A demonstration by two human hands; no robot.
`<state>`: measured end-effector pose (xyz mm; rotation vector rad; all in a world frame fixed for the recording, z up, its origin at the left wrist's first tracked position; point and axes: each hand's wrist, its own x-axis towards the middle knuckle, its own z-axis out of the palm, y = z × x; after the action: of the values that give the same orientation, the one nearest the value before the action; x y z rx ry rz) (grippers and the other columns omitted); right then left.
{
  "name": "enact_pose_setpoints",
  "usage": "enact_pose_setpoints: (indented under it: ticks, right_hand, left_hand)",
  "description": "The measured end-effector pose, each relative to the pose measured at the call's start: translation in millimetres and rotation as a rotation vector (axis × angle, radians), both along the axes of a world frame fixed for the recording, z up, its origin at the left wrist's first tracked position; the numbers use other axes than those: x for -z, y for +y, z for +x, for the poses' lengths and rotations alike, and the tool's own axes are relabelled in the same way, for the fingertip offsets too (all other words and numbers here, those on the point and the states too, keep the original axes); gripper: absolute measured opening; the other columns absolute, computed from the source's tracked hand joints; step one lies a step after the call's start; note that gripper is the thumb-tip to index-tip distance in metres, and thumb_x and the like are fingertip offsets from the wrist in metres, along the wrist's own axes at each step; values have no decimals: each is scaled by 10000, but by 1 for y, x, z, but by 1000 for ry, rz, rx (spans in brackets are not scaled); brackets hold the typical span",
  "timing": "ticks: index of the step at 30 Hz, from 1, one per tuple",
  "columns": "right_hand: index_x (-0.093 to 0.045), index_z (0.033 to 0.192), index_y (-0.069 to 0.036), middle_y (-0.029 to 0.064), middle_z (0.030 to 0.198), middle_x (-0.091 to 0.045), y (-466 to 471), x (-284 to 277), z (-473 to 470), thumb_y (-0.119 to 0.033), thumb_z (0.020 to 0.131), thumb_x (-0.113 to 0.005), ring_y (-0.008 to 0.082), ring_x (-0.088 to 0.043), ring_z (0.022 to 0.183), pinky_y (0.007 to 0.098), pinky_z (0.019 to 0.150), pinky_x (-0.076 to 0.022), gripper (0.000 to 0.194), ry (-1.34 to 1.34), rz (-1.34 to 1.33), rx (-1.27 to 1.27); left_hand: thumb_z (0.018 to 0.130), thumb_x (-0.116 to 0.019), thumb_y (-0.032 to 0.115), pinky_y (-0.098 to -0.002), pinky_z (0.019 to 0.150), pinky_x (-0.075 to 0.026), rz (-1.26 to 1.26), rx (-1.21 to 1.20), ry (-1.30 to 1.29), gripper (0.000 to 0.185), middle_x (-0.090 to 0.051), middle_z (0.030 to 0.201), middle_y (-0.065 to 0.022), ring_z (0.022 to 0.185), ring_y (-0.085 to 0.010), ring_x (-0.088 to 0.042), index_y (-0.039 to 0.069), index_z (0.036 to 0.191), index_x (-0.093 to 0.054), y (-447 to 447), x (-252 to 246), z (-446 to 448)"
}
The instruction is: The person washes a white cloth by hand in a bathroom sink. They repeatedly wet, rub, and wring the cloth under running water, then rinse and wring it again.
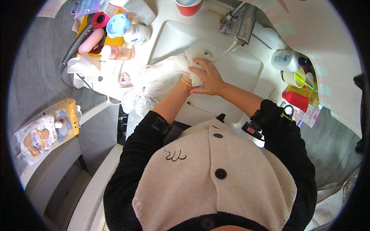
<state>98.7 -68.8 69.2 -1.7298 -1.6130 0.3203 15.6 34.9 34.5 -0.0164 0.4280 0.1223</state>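
Note:
A sheer white tulle-like fabric (pixel 164 70) is bunched over the white sink (pixel 245 69) and trails left across its rim. My right hand (pixel 209 78) grips the bunched end, fingers curled over it. Of my left hand (pixel 187 78) only a little shows beyond a gold bracelet (pixel 186 83); the rest is hidden by the fabric and my right hand. Water (pixel 228 52) runs from the metal faucet (pixel 245 26) just beyond my right hand. Silver, glittery material (pixel 140 101) adjoins the fabric and hangs at the counter's front edge.
Left on the counter are a pump bottle (pixel 137 34), a pink-tinted bottle (pixel 120 53), a hair dryer (pixel 76 43) and tissues (pixel 83 65). A red bowl (pixel 189 8) stands behind the sink. Rightward lie a white bottle (pixel 284 60), a cup (pixel 292 77) and a red tube (pixel 296 100).

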Motion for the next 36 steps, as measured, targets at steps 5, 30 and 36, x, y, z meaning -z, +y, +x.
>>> enact_pose_setpoints:
  ticks: [5,30,36]
  right_hand:
    - [-560,989,-91,142,1085,-480,16,17,2,-405,681,-696,360,-478,1017,459,809,-430,460,-11,-83,88]
    - [-549,1109,-67,88,1039,-575,32,50,30,-297,793,-711,190,-587,908,340,720,-514,423,1276,-520,609]
    - [-570,971,-75,79,982,-555,18,45,45,-266,772,-728,201,-570,880,338,726,-494,318,1012,-237,658]
  left_hand:
    - [940,-322,480,-430,970,-418,42,-48,69,482,-532,1236,-67,1152,-246,-505,149,1258,-469,-8,21,7]
    - [913,-374,480,-463,1033,-350,327,-16,340,513,-457,1320,-113,1225,-279,-439,115,1269,-431,-6,36,-10]
    - [774,-385,724,-630,1048,-187,-22,-28,436,864,-336,1424,-143,1316,-366,-299,112,1381,-317,4,14,-28]
